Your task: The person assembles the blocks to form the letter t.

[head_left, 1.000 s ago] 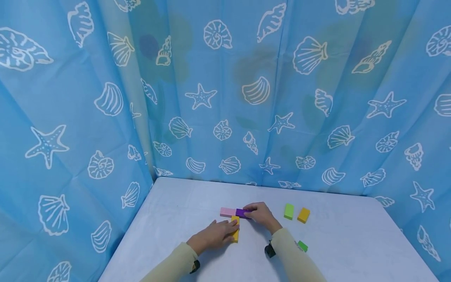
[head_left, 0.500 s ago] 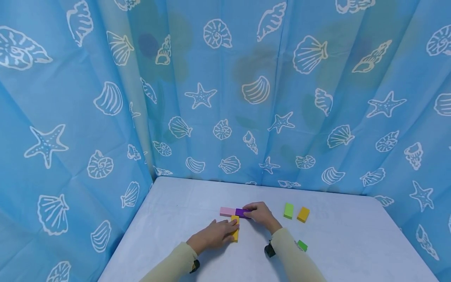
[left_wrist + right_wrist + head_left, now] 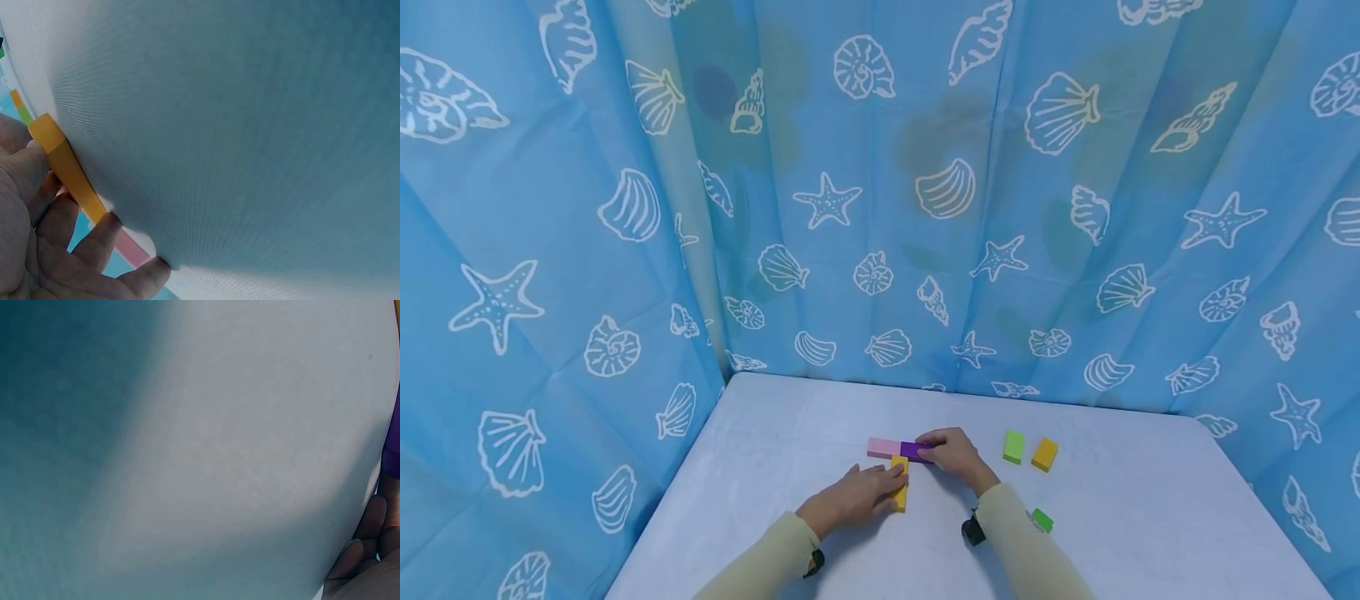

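Note:
A long yellow block [image 3: 899,463] lies on the white table, its far end meeting the row formed by a pink block [image 3: 883,447] and a purple block [image 3: 912,452] set end to end. My left hand [image 3: 852,498] holds the yellow block, thumb near its close end and fingers along it; the left wrist view shows the block [image 3: 76,181] against the thumb and fingers. With thumb and fingers my right hand [image 3: 958,455] pinches the right end of the purple block. Only a sliver of purple block [image 3: 392,447] and some fingers show in the right wrist view.
To the right lie a light green block [image 3: 1013,447] and a shorter orange-yellow block [image 3: 1045,455]. A small green block [image 3: 1042,521] sits beside the right sleeve. A blue shell-patterned curtain [image 3: 880,217] borders the table's back and left.
Both hands and the blocks keep their places against each other. Only the head view has tilted very slightly.

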`<state>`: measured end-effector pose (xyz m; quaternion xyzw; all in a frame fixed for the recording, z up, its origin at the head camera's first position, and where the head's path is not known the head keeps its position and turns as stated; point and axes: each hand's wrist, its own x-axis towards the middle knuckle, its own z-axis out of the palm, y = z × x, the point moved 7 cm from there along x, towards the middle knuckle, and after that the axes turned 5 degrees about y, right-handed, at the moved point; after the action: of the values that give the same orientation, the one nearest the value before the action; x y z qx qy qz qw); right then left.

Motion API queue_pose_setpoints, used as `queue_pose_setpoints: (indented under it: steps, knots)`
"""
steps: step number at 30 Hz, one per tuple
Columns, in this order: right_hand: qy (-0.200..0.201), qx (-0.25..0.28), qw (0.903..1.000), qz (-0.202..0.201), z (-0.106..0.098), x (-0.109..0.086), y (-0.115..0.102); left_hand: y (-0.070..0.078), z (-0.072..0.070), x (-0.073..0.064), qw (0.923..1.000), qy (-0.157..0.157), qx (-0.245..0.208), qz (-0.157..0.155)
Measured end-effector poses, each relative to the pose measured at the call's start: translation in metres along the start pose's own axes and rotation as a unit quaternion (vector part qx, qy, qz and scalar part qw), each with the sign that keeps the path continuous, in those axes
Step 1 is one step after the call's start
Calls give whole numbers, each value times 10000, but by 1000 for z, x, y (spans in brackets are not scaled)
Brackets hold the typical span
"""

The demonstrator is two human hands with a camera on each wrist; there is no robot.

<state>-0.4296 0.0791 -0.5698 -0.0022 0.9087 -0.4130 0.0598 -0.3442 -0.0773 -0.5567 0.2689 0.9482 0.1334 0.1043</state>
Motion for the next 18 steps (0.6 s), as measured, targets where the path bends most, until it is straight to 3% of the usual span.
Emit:
queue_pose_setpoints:
  steps: [18]
  knots:
    - [-19,18,10000,-28,0,0,2,-2,3,2,10000,-49,-7,-14]
